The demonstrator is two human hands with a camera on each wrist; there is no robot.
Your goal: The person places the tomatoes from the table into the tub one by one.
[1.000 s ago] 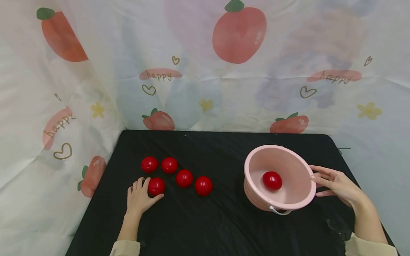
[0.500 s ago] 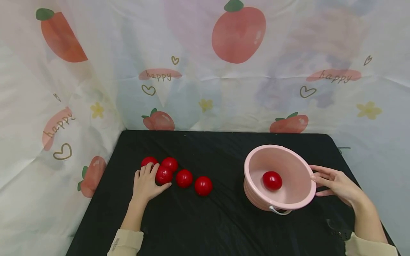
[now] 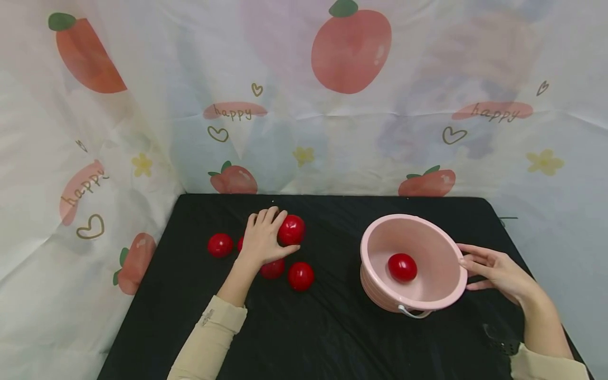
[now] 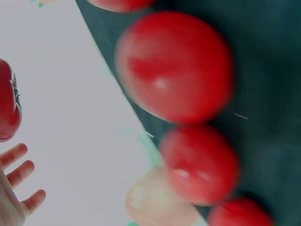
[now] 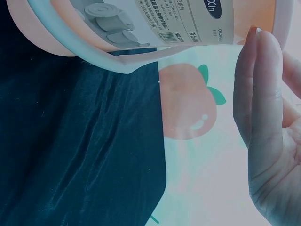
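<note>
My left hand [image 3: 260, 237] holds a red tomato [image 3: 291, 230] between thumb and fingers, raised over the table's far half. In the left wrist view that tomato [image 4: 8, 103] shows its green stem end beside my fingers. More tomatoes lie below: one at the left [image 3: 220, 245], one mostly behind the hand, a partly covered tomato [image 3: 273, 269] and another tomato [image 3: 301, 276] to its right. A pink bucket [image 3: 372, 285] stands tilted toward me with one tomato [image 3: 402, 267] inside. Fairly straight fingers of my right hand [image 3: 501, 272] touch the bucket's right side.
Black cloth [image 3: 332, 338] covers the table. The bucket's white handle [image 3: 415, 314] hangs at its front. A printed label [image 5: 188, 23] shows on the bucket in the right wrist view. Patterned curtains [image 3: 285, 63] close off the back and left.
My left hand has moved up and right, carrying the tomato from among the others. My right hand and the bucket have stayed in place.
</note>
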